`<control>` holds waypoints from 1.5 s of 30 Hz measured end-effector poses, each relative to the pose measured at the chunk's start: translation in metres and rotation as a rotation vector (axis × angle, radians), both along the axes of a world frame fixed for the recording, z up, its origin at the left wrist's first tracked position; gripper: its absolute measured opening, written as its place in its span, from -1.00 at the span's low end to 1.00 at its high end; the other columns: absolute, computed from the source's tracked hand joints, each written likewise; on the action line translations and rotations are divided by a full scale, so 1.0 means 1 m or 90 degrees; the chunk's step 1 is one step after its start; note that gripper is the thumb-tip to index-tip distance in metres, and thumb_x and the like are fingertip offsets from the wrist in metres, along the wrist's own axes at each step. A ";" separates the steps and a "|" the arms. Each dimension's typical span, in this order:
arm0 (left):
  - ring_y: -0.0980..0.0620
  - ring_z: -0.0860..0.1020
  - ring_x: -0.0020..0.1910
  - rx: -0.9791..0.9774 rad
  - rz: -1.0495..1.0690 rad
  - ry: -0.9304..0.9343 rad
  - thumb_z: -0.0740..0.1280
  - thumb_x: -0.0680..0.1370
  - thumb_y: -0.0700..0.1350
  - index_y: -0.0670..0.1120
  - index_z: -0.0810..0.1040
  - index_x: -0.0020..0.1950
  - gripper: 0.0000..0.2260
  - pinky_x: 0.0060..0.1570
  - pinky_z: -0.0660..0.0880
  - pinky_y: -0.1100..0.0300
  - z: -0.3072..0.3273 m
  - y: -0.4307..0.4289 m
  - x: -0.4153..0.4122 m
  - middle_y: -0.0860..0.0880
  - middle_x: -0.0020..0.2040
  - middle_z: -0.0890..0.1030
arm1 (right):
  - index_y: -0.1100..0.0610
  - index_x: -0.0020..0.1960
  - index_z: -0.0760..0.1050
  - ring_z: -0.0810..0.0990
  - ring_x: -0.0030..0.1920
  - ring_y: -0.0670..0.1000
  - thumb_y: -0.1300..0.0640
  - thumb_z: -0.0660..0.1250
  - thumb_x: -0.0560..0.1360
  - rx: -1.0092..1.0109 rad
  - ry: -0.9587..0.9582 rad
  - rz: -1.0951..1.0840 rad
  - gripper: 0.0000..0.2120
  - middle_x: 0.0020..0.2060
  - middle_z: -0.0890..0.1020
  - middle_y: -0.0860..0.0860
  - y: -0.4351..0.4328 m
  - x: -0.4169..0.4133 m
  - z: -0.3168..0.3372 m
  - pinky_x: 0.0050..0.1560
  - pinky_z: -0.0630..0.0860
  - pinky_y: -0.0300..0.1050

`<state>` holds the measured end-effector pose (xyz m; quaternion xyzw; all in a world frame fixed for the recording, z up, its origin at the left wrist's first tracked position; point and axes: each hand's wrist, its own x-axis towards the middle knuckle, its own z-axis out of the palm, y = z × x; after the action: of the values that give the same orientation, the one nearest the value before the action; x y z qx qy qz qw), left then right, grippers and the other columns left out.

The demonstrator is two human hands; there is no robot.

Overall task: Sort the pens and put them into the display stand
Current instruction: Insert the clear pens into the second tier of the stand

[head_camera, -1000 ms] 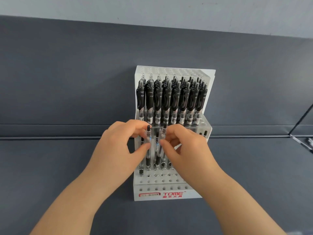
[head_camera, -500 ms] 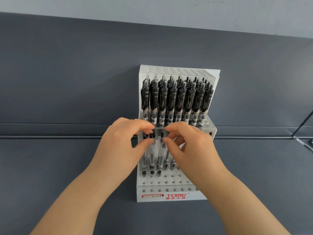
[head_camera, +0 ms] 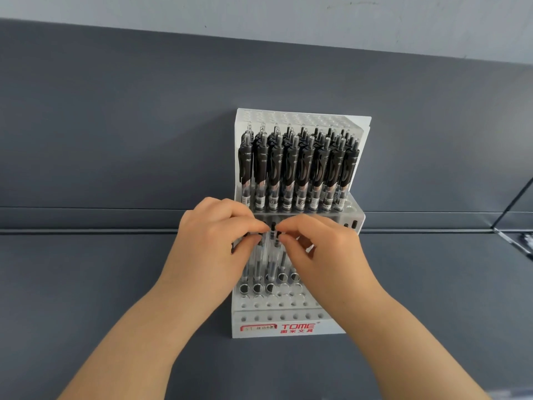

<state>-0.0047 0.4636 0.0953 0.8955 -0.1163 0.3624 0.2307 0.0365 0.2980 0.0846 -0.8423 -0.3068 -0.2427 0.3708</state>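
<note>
Head view: a white stand (head_camera: 302, 116) sits on the grey desk (head_camera: 101, 284), about midway between the left and right edges and toward the far edge, its back to the grey panel that rises there. A red label (head_camera: 297, 327) reading TOME runs along its front face.

The upper tier is packed with upright black-clipped pens (head_camera: 291, 168). The front row holds eight side by side. More rows stand close behind, with only their tops showing, so the total cannot be counted.

The lower tier holds thin pens (head_camera: 271, 264) with clear barrels and black caps. At least five barrels show under and between the two hands, in the tier's back left part. Two more black caps (head_camera: 354, 225) peek out by the tier's right rim, past the right hand. In front of these barrels run several rows of open holes, down to the label.

Both hands are over the lower tier, with the forearms coming up from the near edge. The left hand (head_camera: 213, 243) has its fingers curled, thumb and forefinger tips pinched together at the tops of the thin pens. The right hand (head_camera: 326, 249) mirrors it, thumb and forefinger pinching at a black cap just beside the left fingertips. Which pen each pinch grips cannot be told. The fingertips of the two hands nearly touch.

A blurred dark object (head_camera: 519, 241) lies at the desk's right edge.
</note>
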 end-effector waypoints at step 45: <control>-0.06 0.60 -0.12 0.164 0.061 0.135 0.32 0.44 -0.04 -0.08 0.62 0.10 -0.72 -0.23 0.52 0.06 -0.054 -0.345 0.002 0.00 -0.09 0.63 | 0.03 0.16 0.56 0.57 -0.08 -0.11 0.04 0.31 0.52 -0.125 0.126 -0.113 -0.77 0.00 0.57 -0.14 -0.349 -0.004 -0.040 -0.16 0.52 -0.19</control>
<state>-0.0029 0.1182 0.0416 0.9553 -0.0942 0.2589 0.1072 0.0329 -0.0508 0.0449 -0.9181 -0.2157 -0.1593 0.2919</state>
